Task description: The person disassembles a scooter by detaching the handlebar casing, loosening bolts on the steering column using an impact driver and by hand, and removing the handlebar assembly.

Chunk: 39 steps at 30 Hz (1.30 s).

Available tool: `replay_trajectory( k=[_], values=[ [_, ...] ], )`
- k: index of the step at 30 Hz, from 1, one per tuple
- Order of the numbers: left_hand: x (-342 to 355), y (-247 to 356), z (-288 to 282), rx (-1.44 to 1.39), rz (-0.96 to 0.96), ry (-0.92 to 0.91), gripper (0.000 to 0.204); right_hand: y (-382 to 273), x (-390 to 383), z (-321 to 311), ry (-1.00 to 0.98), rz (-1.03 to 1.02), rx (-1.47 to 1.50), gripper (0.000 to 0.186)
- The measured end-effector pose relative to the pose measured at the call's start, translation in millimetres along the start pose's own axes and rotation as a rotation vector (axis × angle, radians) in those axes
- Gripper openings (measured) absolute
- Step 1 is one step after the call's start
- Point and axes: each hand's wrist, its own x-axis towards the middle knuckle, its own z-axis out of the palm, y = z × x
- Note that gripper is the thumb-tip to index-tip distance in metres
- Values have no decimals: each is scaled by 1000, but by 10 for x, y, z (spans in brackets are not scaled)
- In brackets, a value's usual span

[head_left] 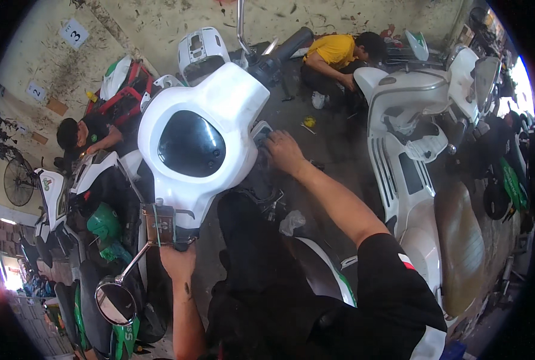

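Left fingers (176,254) clench handlebar (187,234) beside white console (237,99); right fingers (271,144), grip unclear, touch grey part (260,130) beside it.

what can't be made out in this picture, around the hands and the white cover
Head view:
Left hand: fingers hidden behind the handlebar.
Small part at the right hand: partly covered by the fingers and white cover.
Upper metal stem: far end cut off by the top edge.
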Motion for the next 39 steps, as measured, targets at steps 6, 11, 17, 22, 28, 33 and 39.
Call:
replay_trajectory(
  k=[6,11,17,22,28,33,39],
  values=[
    [-10,71,-30,-37,-23,-21,44,-22,56,-6,-224,257,229,20],
    [-18,-21,1,-109,51,5,45,-67,-66,-21,-73,39,26,25],
    [30,-277,106,48,66,-6,41,-4,-31,-52,-42,63,142,24],
    [16,-208,70,47,118,-5,35,-107,5,11,-19,189,191,25],
    [-13,-124,41,16,107,10,38,-157,6,25,30,379,390,28],
    [-35,-110,56,87,61,-17,47,-129,-38,305,121,660,769,28],
    [-31,-180,103,-26,117,78,30,-166,27,365,-200,1379,1530,32]
  ],
)
